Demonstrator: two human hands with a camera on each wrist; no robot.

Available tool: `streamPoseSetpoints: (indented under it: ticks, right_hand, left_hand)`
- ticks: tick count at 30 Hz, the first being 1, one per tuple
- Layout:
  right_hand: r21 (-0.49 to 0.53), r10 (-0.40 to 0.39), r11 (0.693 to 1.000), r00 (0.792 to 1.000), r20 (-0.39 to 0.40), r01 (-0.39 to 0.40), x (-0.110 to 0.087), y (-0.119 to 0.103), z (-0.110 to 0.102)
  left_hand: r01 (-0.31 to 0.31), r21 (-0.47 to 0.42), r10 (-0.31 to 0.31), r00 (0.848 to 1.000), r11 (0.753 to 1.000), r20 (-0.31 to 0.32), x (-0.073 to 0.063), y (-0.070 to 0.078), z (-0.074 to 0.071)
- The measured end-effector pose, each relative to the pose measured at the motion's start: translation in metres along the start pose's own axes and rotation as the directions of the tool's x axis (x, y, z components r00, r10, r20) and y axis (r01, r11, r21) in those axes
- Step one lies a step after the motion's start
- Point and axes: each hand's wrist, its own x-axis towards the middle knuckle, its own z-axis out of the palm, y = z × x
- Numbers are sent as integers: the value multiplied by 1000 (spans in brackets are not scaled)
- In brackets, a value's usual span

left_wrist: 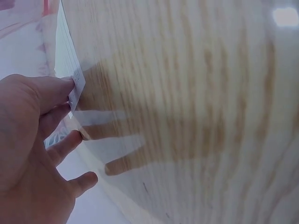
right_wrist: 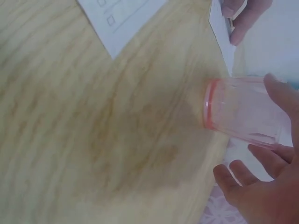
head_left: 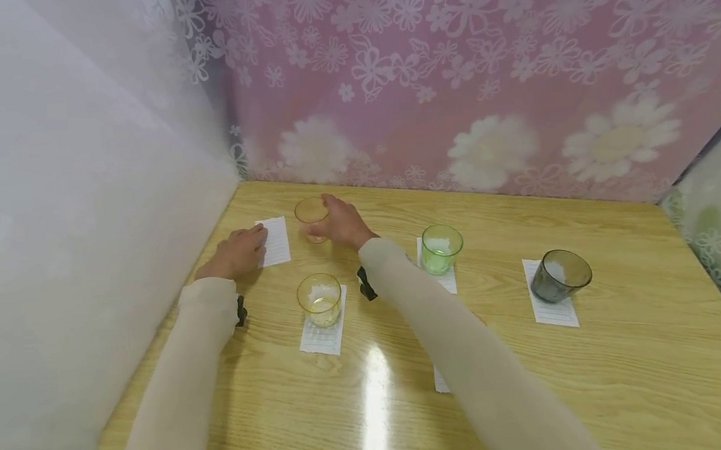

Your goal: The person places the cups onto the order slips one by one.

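Observation:
At the far left of the table, my left hand (head_left: 233, 254) pinches the edge of a small lined sheet of paper (head_left: 277, 243) between thumb and forefinger. The left wrist view shows this paper (left_wrist: 69, 58) slightly raised at that edge, with the other fingers spread. Just right of it, my right hand (head_left: 348, 224) holds a pinkish-orange glass (head_left: 310, 210) by its side. In the right wrist view the glass (right_wrist: 243, 109) sits between thumb and fingers, its reddish base close to the wood; whether it touches is hard to tell.
Nearer me, a yellow glass (head_left: 321, 303) stands on a lined paper. A green glass (head_left: 440, 252) and a dark grey glass (head_left: 558, 278) stand on papers to the right. My right sleeve (head_left: 458, 330) partly covers another paper (head_left: 440, 380). A floral curtain (head_left: 389, 110) borders the table's back.

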Motion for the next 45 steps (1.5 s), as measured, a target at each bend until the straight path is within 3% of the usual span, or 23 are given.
streamPoseSetpoints:
  ticks: [5,10,15,25,38,45]
  right_hand:
    - [26,-7,1000,1000,-26,8,1,3,2]
    - [39,-14,999,999,-30,15,2,3,3]
    - [59,-24,998,999,-33,26,4,5,5]
    - [53,-62,997,997,-50,64,2,7,-1]
    - [36,-111,993,993,-49,113,-8,0,-13]
    - [11,-109,994,993,-34,110,-14,0,-19]
  left_hand:
    - [-7,0,7,1000,1000,-25,2,2,2]
    - [-57,-19,57,998,998,-41,1,-1,3]
    - [-72,-6,72,997,997,-24,0,-4,5]
    - [-63,11,63,998,998,-25,-1,5,4]
    - [-132,-62,131,991,989,-29,10,10,11]
    - [-177,-55,174,983,983,-53,11,22,10]
